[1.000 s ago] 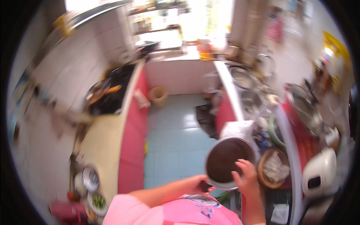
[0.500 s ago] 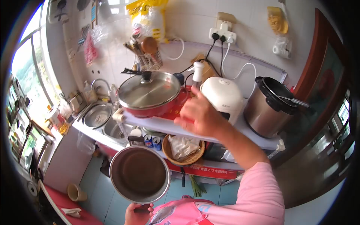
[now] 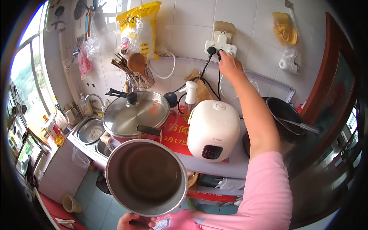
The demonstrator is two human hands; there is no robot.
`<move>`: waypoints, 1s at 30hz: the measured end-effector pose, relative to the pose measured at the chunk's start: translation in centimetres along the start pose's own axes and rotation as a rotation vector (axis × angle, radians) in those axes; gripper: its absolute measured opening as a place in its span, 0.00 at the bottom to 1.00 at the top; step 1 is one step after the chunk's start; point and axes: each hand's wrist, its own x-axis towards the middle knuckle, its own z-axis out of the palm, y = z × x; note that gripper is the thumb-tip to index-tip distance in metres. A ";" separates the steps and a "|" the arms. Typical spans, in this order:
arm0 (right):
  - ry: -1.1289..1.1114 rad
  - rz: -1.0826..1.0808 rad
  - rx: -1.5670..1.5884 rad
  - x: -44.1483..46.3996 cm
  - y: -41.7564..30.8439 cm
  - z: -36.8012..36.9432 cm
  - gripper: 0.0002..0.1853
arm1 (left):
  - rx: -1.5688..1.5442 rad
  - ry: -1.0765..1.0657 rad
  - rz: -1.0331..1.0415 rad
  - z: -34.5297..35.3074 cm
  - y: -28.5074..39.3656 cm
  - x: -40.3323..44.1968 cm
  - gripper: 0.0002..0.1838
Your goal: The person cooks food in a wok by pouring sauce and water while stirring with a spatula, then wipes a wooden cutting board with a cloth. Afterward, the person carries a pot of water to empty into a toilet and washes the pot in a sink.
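My left hand [image 3: 134, 221] grips the dark handle of a grey pot [image 3: 147, 176], held open side up at the bottom centre. My right hand [image 3: 231, 66] reaches up to the wall, its fingers closed around a black plug [image 3: 220, 53] in the white multi-socket adapter [image 3: 227, 46]. Another black plug [image 3: 211, 50] sits just to the left of it. Below my right forearm stands the white rice cooker [image 3: 214, 130], lid closed, on the counter.
A lidded red pan [image 3: 136, 113] stands left of the cooker, with a spray bottle [image 3: 190, 96] between them. A utensil basket [image 3: 140, 78] is behind the pan. On the right is a dark pressure cooker [image 3: 283, 117]. The sink [image 3: 91, 130] is at the left.
My right hand has moved up and right from above the counter to the wall sockets and closed on a plug. The pot in my left hand appears nearer and larger.
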 end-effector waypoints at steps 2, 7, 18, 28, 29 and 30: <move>-0.116 0.137 -0.083 1.8 1.6 0.5 0.25 | -0.016 0.012 -0.016 1.1 -0.3 0.8 0.22; -0.207 0.178 -0.148 3.9 3.6 1.3 0.33 | -0.018 0.080 -0.007 2.5 -0.8 2.4 0.22; -0.176 0.110 -0.255 4.9 4.2 2.6 0.32 | -0.102 -0.003 -0.005 3.9 -0.9 3.5 0.22; -0.123 0.039 -0.271 6.2 5.1 4.1 0.20 | -0.154 -0.045 -0.044 2.6 -1.2 3.6 0.25; -0.084 0.019 -0.235 6.3 5.1 4.2 0.19 | -0.206 -0.087 -0.062 3.0 -0.8 3.2 0.27; -0.132 0.055 -0.237 6.5 4.9 4.2 0.20 | -0.215 -0.088 -0.089 1.8 -1.1 3.3 0.27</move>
